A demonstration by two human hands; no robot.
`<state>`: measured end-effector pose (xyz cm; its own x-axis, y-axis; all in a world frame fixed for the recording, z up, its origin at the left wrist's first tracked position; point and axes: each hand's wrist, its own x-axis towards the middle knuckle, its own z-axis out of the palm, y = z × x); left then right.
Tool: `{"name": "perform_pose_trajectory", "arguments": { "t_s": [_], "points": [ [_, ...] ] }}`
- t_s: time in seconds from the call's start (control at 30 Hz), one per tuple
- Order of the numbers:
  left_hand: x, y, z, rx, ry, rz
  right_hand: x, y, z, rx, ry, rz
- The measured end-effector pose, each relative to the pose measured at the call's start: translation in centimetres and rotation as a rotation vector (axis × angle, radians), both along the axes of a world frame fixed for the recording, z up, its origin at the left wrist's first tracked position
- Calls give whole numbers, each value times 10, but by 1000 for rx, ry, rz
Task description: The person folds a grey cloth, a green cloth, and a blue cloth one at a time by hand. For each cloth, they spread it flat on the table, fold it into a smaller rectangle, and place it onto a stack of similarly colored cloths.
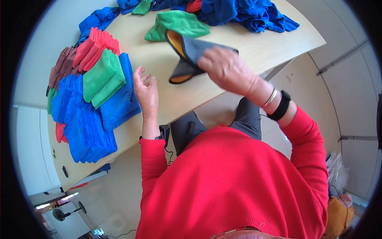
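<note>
My right hand [227, 69] grips a grey cloth with an orange underside [187, 51] and holds it lifted just above the light wooden table [246, 46]. My left hand [146, 91] hovers open over the table, fingers apart, holding nothing, right beside a pile of folded cloths. A folded green cloth [104, 77] lies on top of folded blue cloths [121, 99] next to that hand. A loose green cloth [181, 23] lies just behind the grey one.
Folded red cloths [96, 47], brownish ones [63, 63] and more blue ones [81, 127] are stacked at the table's left. A heap of loose blue cloths [246, 14] covers the far edge. A bag with white material [337, 171] sits on the floor at right.
</note>
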<state>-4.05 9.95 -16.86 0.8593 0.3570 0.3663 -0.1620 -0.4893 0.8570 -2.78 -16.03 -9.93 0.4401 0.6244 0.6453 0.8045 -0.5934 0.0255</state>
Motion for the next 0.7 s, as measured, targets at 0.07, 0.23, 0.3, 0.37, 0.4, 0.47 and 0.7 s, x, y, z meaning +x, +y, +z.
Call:
{"name": "perform_pose_trajectory", "arguments": {
  "t_s": [0.07,0.23,0.3,0.37,0.4,0.47,0.7],
  "points": [
    [-3,4,-5,11,11,-7,-19,-6,-34,-233,168,44],
    [11,9,-21,7,129,-65,-35,-15,-67,-267,296,58],
    [24,-3,-19,-12,178,-100,-35,-19,-70,-246,303,37],
    [32,-29,-5,199,301,-108,-34,-22,-72,-236,303,26],
    [37,-35,-1,306,361,-108,-36,-23,-72,-223,304,16],
    [58,-25,-24,277,341,-130,-40,-21,-72,-197,307,3],
    [33,-44,31,-62,319,-305,-43,-27,-74,-131,307,-71]
  ]
}}
